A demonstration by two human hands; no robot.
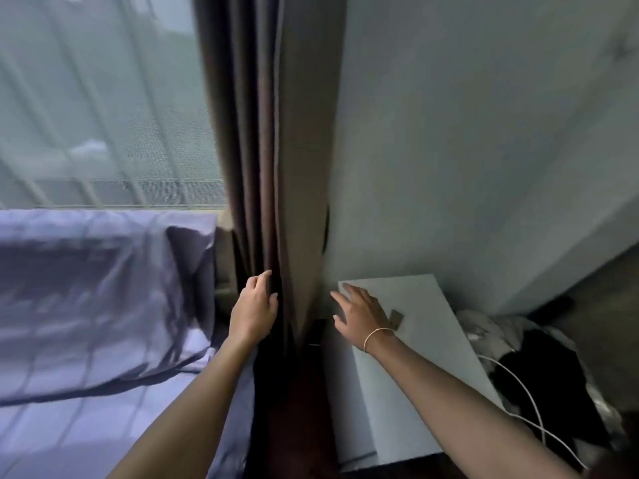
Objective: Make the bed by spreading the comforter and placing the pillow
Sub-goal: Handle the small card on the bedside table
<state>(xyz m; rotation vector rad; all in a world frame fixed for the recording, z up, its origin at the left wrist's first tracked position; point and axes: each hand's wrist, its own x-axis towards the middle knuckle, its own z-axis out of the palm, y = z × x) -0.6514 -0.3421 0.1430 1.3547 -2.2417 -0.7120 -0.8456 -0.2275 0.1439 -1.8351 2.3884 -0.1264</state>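
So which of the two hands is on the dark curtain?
The left hand: its fingers touch the dark curtain folds beside the bed. The right hand, wearing a thin bracelet, hovers spread over the white nightstand.

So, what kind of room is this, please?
Most likely a bedroom: a pillow lies on the bed under a window, a dark curtain hangs beside it, and a white bedside table stands against the wall.

Dim room, daylight from my left.
Soft light comes through the sheer window [103, 98] and falls on the pillow [86, 288], leaving its folds in shadow; the floor by the dark curtain [256, 167] is nearly black. Everything is motion-blurred, and the wide lens bends the edges.
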